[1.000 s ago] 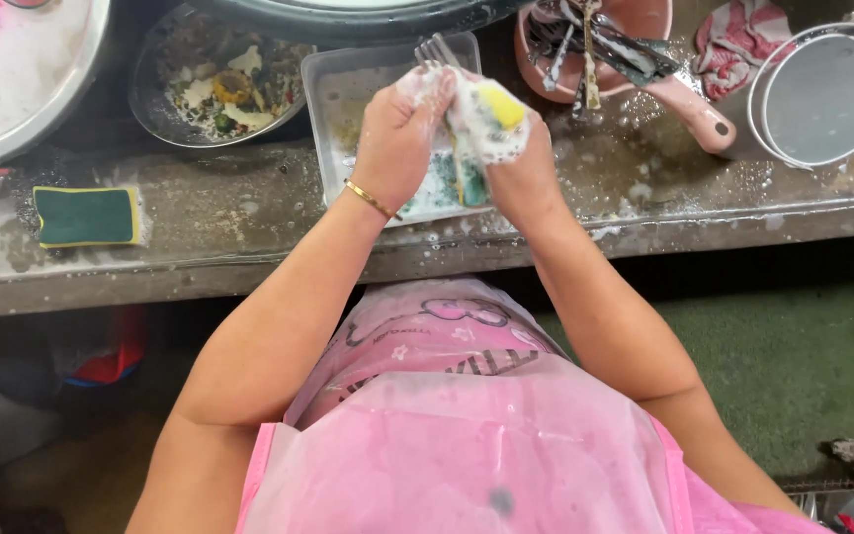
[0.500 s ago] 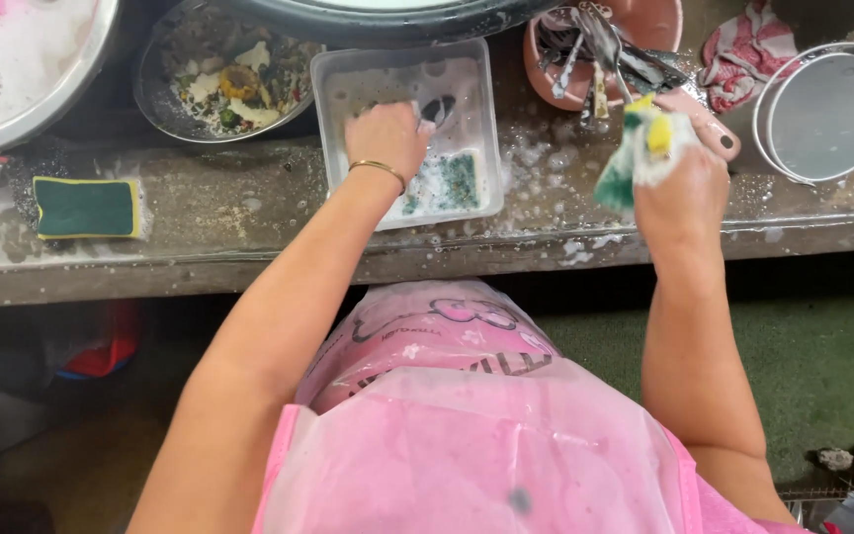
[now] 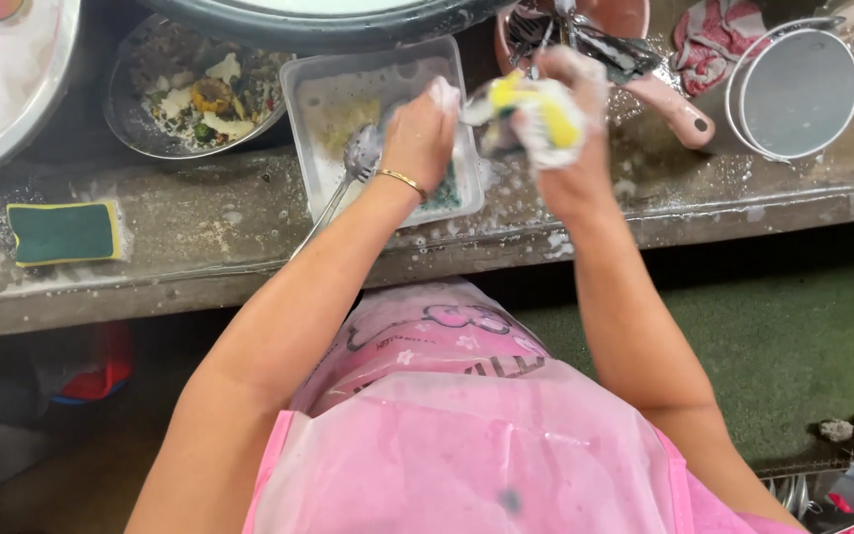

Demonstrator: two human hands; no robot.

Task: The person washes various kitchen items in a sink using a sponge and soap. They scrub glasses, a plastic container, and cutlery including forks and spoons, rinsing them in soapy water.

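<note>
The left hand point(image 3: 419, 133) grips a metal spoon point(image 3: 358, 158) over a square white tray point(image 3: 318, 109) near the far edge of the wet tabletop point(image 3: 200, 237). Just beside it, the right hand point(image 3: 570, 148) clutches a soapy yellow sponge point(image 3: 536, 109). A green scouring pad point(image 3: 63, 232) lies toward the left end. A bowl of food scraps point(image 3: 200, 99) sits left of the tray, a round metal lid point(image 3: 793, 94) toward the right end.
</note>
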